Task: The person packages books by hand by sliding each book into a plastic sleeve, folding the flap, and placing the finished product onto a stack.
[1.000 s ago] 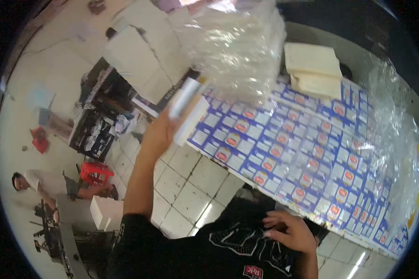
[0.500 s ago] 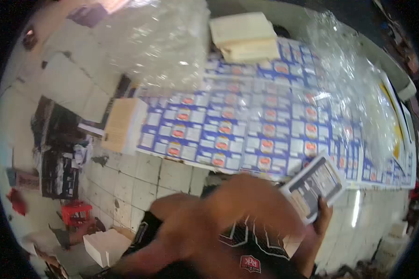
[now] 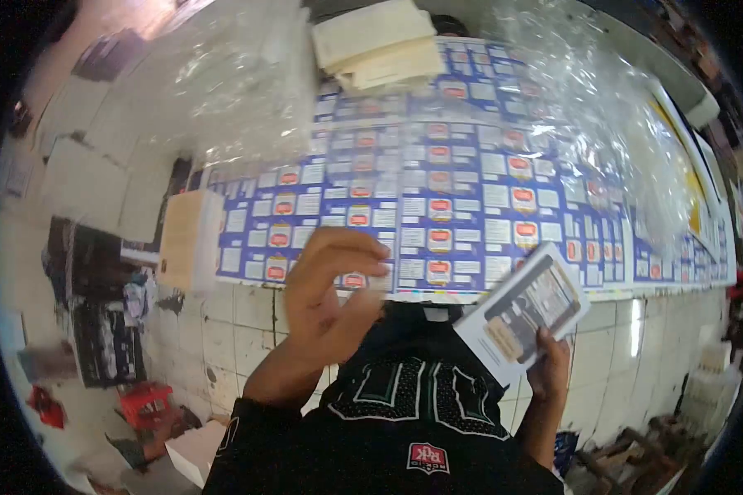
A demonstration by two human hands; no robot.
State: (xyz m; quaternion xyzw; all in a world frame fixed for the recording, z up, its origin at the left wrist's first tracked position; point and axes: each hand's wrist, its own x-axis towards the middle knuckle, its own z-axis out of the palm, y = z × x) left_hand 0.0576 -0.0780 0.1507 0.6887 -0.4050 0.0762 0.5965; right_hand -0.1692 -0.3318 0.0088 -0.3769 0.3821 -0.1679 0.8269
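A white book (image 3: 528,318) with a dark grey printed panel on its cover is tilted in front of my body, on the right. My right hand (image 3: 551,363) grips its lower right edge, thumb on the cover and the other fingers hidden behind. To the left, my left hand (image 3: 330,289) is raised near the table's front edge, fingers curved and apart from the thumb, nothing visible between them. Beyond both hands, blue printed sheets (image 3: 440,239) with repeated labels cover the table.
Clear plastic wrap (image 3: 223,91) is heaped at the back left, and more plastic (image 3: 627,140) lies on the right. Cream paper stacks (image 3: 376,41) sit at the back. A book stack (image 3: 186,239) stands at the left edge. A red stool (image 3: 146,404) is on the tiled floor.
My left hand has moved left, away from the book, and is less blurred. The book stays in my right hand. My view has shifted, showing more of my shirt.
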